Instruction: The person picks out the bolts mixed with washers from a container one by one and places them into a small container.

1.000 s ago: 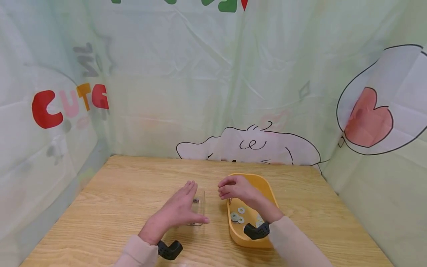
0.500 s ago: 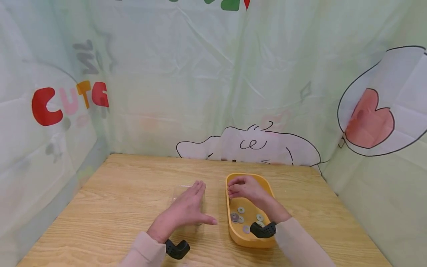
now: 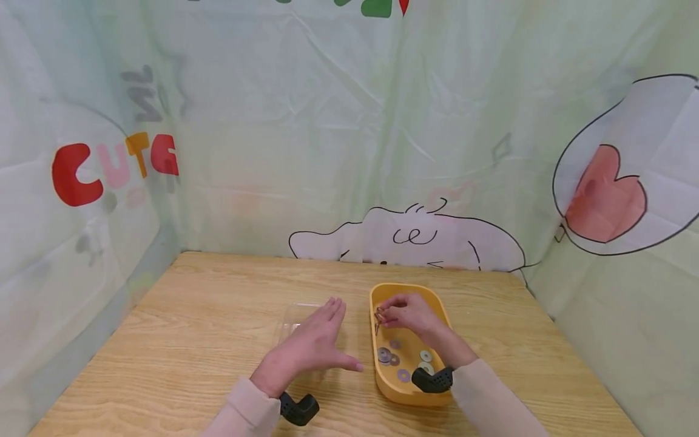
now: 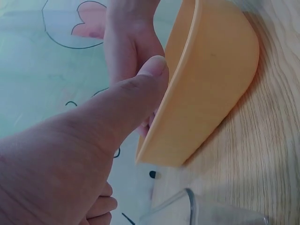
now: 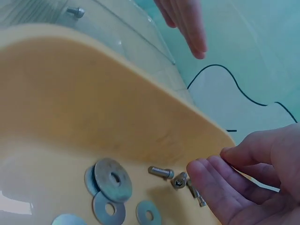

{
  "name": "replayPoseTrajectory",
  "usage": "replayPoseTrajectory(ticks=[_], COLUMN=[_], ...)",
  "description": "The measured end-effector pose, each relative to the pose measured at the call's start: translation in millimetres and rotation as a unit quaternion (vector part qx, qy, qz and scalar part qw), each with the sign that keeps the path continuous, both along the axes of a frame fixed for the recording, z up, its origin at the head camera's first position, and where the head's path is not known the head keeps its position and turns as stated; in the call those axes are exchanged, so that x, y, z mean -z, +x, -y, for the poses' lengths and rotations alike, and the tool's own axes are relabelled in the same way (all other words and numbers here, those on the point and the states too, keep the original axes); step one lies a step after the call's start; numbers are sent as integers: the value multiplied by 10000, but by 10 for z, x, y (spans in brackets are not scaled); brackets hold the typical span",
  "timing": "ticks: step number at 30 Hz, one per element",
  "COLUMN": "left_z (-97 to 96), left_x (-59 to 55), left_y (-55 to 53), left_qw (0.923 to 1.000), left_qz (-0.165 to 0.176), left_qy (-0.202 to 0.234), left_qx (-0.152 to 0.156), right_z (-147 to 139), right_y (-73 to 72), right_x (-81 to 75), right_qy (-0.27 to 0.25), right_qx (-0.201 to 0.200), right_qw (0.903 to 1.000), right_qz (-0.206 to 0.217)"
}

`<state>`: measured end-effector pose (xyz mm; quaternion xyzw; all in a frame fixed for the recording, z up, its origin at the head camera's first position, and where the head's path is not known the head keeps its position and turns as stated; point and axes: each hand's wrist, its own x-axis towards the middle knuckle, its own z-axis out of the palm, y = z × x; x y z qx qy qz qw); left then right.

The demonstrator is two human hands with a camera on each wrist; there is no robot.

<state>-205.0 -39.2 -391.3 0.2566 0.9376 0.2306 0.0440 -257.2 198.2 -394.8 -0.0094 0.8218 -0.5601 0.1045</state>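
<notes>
My right hand [image 3: 412,312] reaches into a yellow bin [image 3: 404,394], fingers bent and fingertips right beside several metal screws [image 5: 161,172] near the bin's wall. No screw shows between finger and thumb in the right wrist view. Several flat washers [image 5: 112,179] lie on the bin floor, some overlapping. My left hand [image 3: 314,340] is held with fingers extended and thumb spread, over a clear plastic box [image 3: 300,308] that it partly covers in the head view. One screw [image 5: 76,12] shows inside that box in the right wrist view.
Both containers stand on a wooden table [image 3: 218,321], the box left of the yellow bin with a narrow gap between. A printed fabric curtain [image 3: 262,152] encloses the table at the back and sides. Each wrist wears a black camera mount [image 3: 299,409].
My right hand has moved right from the bin's left rim, then down into the bin toward the screws. The left hand has drifted right, uncovering more of the clear box.
</notes>
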Motion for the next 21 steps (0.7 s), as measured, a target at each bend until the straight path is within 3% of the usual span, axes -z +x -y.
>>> replayPoseTrajectory(ticks=[4, 16, 21], left_z=[-59, -285, -375], left_x=[-6, 54, 70], left_y=[-8, -19, 0], left_qw=[9999, 9985, 9979], left_qz=[-18, -172, -165], left_qy=[-65, -390, -256], left_qx=[74, 349, 566], right_z=[-14, 13, 42], right_y=[-4, -5, 11], right_x=[36, 169, 192], right_qy=[165, 665, 935], right_qx=[190, 207, 182], right_qw=[9997, 9975, 9954], right_qz=[42, 127, 72])
